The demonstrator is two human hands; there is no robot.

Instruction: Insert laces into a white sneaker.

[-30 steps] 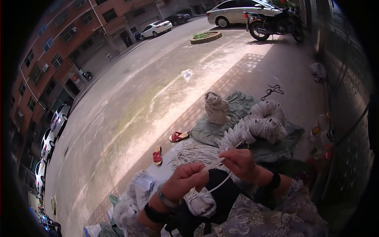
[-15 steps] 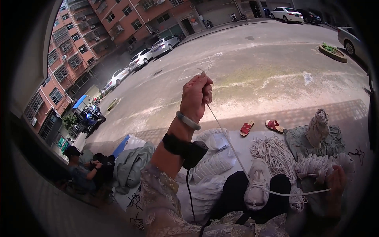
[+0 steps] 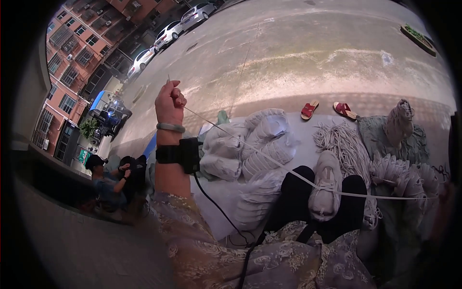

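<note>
A whitish lace-up shoe (image 3: 326, 185) rests between my dark-trousered thighs, toe toward me. From its eyelets a long flat shoelace (image 3: 250, 144) runs out to both sides. My left hand (image 3: 171, 101), raised at the upper left, is closed in a pinch on one end, and a short tip sticks up above the fingers. The other end stretches right, almost level, to my right hand (image 3: 443, 195), which is dim at the picture's rim. That hand appears closed on the lace, its fingers mostly lost in shadow. Both lengths of lace look nearly straight.
A heap of loose laces (image 3: 340, 144) lies beyond the shoe. Stacked pale shoes (image 3: 397, 171) stand to the right, wrapped shoes (image 3: 267, 139) to the left. Red sandals (image 3: 310, 110) sit farther off. A seated person (image 3: 108, 180) is at left. A black cable (image 3: 211, 197) hangs from my left wrist.
My left hand has swung left and my right hand farther right, drawing the lace out longer on both sides. The view has turned, so the shoe appears higher and more to the right.
</note>
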